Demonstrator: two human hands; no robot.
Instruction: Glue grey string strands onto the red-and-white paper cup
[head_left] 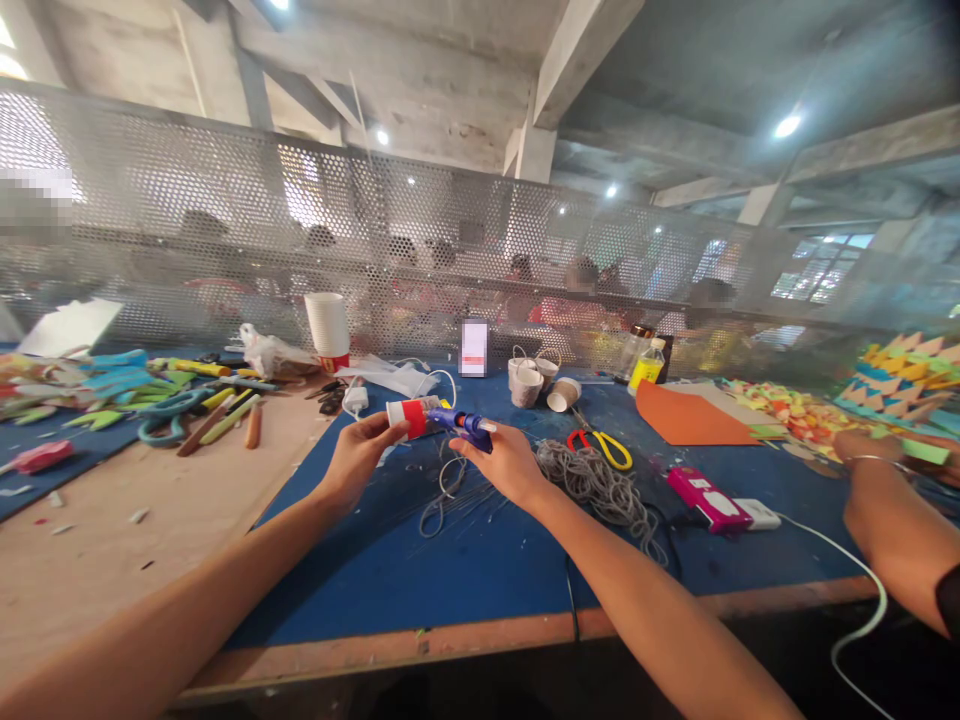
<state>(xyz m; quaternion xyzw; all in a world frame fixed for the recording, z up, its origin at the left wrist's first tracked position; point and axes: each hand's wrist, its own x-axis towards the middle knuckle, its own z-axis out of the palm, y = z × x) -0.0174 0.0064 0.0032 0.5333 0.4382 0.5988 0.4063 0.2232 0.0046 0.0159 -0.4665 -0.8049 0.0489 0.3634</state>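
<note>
A blue tabletop (457,598) spreads beneath; a gray cord heap (592,482) lies at four o'clock from the blue glue gun (463,426), which the right hand (511,466) grips; the left hand (355,454) pinches a red-banded paper cup (415,415) at the gun's nine o'clock.

No legible lettering from where I stand; phone screen (473,338) blurred, pale marks on magenta power strip (703,499) too small to read.

The left hand (358,455) holds a smooth paper cup (410,418), the right hand (506,465) a smooth plastic glue gun (466,427). Beside the right hand lies rough, matt cord (596,480); beyond both hands stands a perforated metal screen (450,215).
</note>
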